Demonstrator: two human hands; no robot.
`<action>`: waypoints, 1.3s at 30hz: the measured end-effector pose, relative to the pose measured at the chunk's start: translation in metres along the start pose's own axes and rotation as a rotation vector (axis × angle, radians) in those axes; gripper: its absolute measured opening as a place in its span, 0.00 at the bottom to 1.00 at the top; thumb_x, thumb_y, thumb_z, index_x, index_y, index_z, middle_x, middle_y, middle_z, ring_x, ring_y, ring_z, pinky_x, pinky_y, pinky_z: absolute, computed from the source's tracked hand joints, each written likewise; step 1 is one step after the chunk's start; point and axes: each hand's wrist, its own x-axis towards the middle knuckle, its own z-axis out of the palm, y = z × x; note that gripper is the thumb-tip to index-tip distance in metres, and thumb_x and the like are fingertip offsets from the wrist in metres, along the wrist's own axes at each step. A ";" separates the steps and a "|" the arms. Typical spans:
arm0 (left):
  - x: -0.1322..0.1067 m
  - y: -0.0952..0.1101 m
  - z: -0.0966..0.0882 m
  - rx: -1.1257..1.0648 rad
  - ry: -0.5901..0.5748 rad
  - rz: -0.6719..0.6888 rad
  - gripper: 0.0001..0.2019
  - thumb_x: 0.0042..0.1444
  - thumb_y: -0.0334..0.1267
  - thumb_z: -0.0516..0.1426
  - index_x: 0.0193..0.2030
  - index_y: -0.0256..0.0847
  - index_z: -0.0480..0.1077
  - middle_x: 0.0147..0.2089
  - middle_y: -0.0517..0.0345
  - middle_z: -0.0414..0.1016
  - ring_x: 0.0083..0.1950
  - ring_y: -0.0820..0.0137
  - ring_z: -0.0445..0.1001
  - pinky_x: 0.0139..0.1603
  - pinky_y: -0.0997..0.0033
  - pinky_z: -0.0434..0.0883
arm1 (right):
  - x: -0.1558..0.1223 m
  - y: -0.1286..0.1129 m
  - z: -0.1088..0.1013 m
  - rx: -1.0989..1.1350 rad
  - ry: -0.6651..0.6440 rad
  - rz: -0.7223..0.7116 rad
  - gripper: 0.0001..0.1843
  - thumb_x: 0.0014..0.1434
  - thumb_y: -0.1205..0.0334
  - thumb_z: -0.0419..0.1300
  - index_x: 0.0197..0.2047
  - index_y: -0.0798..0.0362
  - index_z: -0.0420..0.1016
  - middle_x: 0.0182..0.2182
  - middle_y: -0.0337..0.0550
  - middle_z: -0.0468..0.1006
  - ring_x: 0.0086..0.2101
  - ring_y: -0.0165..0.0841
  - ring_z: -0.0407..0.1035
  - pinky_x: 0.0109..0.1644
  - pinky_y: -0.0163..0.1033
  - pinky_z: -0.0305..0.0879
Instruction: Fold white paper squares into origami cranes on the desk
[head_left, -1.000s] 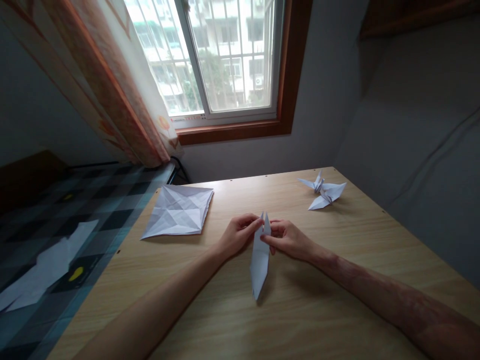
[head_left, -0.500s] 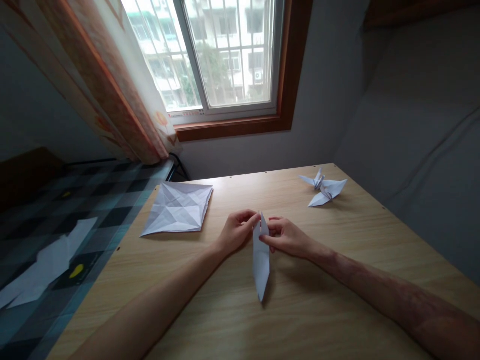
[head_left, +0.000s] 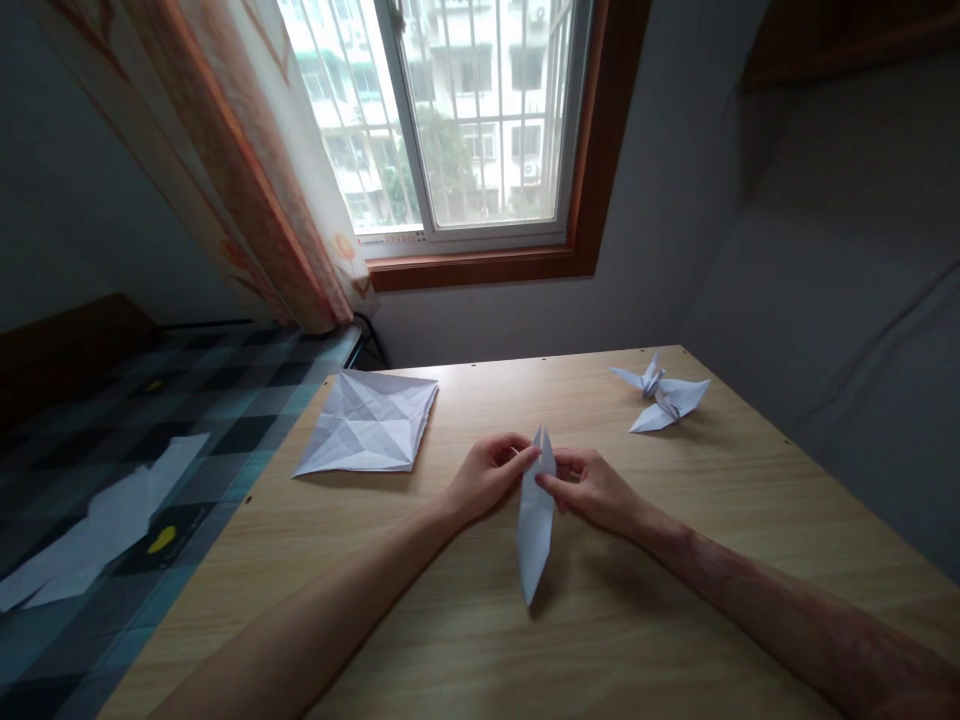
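Observation:
Between my two hands is a folded white paper [head_left: 535, 535], long and narrow, with a pointed lower end toward me and two slim points at its top. My left hand [head_left: 495, 475] pinches its upper left edge, thumb on the near face. From the other side my right hand [head_left: 592, 488] grips the upper right edge, its thumb lying across the front. The fingers behind the paper are partly hidden. Both hands are just above the wooden table [head_left: 420, 640].
Creased square paper sheets [head_left: 367, 422] lie at the table's back left. Folded paper cranes [head_left: 664, 398] sit at the back right. Left of the table, white paper scraps [head_left: 112, 525] rest on a checked bedspread [head_left: 247, 380]. A window [head_left: 487, 130] and curtain [head_left: 255, 200] are behind.
The whole view has shifted slightly, so everything appears a little further right and lower. Both hands keep their hold on the folded paper, with almost no change in grip.

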 end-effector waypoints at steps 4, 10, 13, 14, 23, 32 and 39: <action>-0.001 -0.004 0.000 0.065 -0.009 -0.004 0.25 0.64 0.60 0.66 0.42 0.34 0.82 0.34 0.54 0.80 0.32 0.71 0.71 0.32 0.74 0.64 | 0.003 0.006 -0.004 -0.029 0.109 0.005 0.24 0.66 0.40 0.70 0.40 0.56 0.84 0.24 0.39 0.76 0.26 0.33 0.69 0.29 0.37 0.60; -0.001 -0.001 -0.001 0.077 -0.059 0.006 0.24 0.63 0.59 0.67 0.44 0.34 0.83 0.40 0.51 0.83 0.37 0.68 0.75 0.38 0.72 0.68 | 0.010 0.019 -0.009 0.063 0.278 -0.048 0.26 0.64 0.36 0.71 0.35 0.53 0.81 0.27 0.41 0.78 0.28 0.34 0.69 0.33 0.39 0.65; -0.002 -0.001 -0.002 0.049 -0.091 -0.020 0.24 0.61 0.58 0.70 0.45 0.34 0.82 0.39 0.52 0.82 0.36 0.69 0.74 0.35 0.73 0.67 | 0.012 0.020 -0.012 0.071 0.349 -0.065 0.27 0.63 0.35 0.71 0.32 0.52 0.79 0.26 0.41 0.78 0.28 0.35 0.70 0.36 0.40 0.68; -0.003 -0.001 -0.002 0.035 -0.099 -0.032 0.24 0.60 0.58 0.70 0.44 0.34 0.82 0.37 0.53 0.81 0.35 0.70 0.73 0.34 0.73 0.66 | 0.013 0.019 -0.012 0.070 0.367 -0.068 0.27 0.63 0.35 0.71 0.32 0.52 0.79 0.25 0.41 0.78 0.28 0.35 0.70 0.37 0.41 0.68; -0.004 -0.004 -0.003 0.014 -0.131 -0.042 0.24 0.60 0.57 0.70 0.42 0.33 0.81 0.36 0.55 0.80 0.35 0.71 0.73 0.33 0.75 0.64 | 0.015 0.014 -0.011 0.115 0.314 -0.047 0.27 0.56 0.36 0.77 0.36 0.54 0.84 0.30 0.44 0.82 0.30 0.35 0.71 0.36 0.41 0.69; -0.005 0.007 -0.004 0.015 -0.224 -0.123 0.25 0.61 0.60 0.69 0.36 0.34 0.80 0.33 0.47 0.86 0.30 0.71 0.75 0.32 0.74 0.68 | 0.017 0.017 -0.018 0.198 0.579 -0.070 0.27 0.56 0.36 0.77 0.34 0.52 0.79 0.26 0.40 0.77 0.28 0.33 0.67 0.32 0.39 0.64; -0.004 0.004 -0.003 0.027 -0.221 -0.119 0.29 0.66 0.64 0.63 0.36 0.35 0.78 0.31 0.48 0.85 0.28 0.71 0.75 0.31 0.75 0.68 | 0.019 0.016 -0.018 0.311 0.718 -0.091 0.28 0.52 0.37 0.79 0.33 0.52 0.77 0.21 0.33 0.72 0.22 0.28 0.65 0.26 0.34 0.65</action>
